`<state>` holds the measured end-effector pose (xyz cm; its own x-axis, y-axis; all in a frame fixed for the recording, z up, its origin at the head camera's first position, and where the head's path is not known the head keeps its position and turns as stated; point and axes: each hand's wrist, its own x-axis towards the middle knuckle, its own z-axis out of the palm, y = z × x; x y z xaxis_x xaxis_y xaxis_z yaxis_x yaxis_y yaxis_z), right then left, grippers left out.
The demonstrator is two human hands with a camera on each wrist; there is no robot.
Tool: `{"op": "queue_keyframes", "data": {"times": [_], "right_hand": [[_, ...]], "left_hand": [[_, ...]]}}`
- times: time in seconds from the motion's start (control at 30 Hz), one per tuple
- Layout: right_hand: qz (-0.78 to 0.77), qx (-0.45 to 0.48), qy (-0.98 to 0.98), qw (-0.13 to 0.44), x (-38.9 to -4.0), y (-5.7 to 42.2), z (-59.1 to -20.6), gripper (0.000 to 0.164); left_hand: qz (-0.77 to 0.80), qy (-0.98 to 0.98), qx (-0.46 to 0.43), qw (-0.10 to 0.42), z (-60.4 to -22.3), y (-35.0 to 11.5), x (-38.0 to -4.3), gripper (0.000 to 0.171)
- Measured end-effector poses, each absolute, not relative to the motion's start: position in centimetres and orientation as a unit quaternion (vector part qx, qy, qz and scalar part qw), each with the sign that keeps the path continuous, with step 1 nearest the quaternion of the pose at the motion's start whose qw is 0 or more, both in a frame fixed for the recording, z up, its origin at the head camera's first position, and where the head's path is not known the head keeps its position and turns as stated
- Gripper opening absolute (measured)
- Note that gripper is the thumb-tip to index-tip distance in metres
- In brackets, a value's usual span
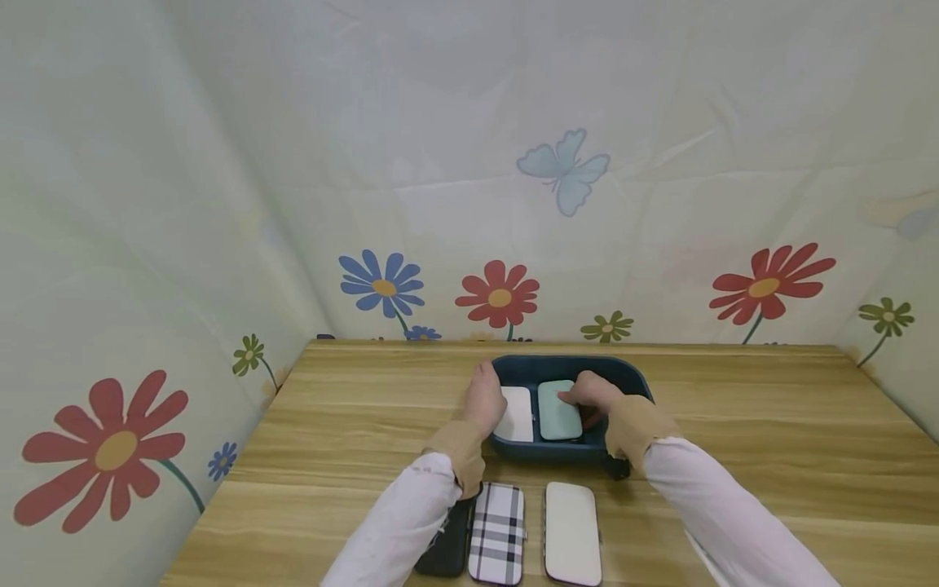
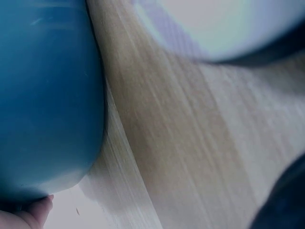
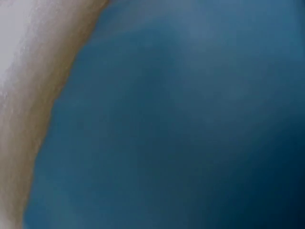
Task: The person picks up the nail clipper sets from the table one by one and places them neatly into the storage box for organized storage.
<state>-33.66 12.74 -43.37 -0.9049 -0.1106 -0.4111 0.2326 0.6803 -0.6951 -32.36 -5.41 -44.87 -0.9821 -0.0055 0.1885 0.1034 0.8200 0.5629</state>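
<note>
A dark blue oblong bin stands near the far side of the wooden table. My left hand grips its left end; in the left wrist view, fingertips touch the bin's outer wall. Inside, a flat white case lies at the left. Beside it is a mint-green case with rounded corners, which my right hand pinches at its right edge. The right wrist view holds mostly blurred blue wall, and the right fingertips are partly hidden.
In front of the bin lie a black case, partly under my left sleeve, a plaid case and a cream case. A flowered curtain hangs behind the table.
</note>
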Motion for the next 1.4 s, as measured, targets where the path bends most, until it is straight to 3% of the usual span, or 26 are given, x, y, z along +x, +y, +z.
{"op": "queue_keyframes", "data": {"times": [0.7,1.4], "right_hand": [[-0.298,0.025,0.935,0.19,-33.2,12.3,-42.1,0.031],[-0.295,0.032,0.932,0.207,-33.9,12.4,-42.1,0.025]], "left_hand": [[-0.302,-0.95,-0.019,0.081,-45.2,-5.4,-32.5,0.048],[-0.306,-0.949,-0.018,0.075,-45.0,-5.4,-32.7,0.051]]}}
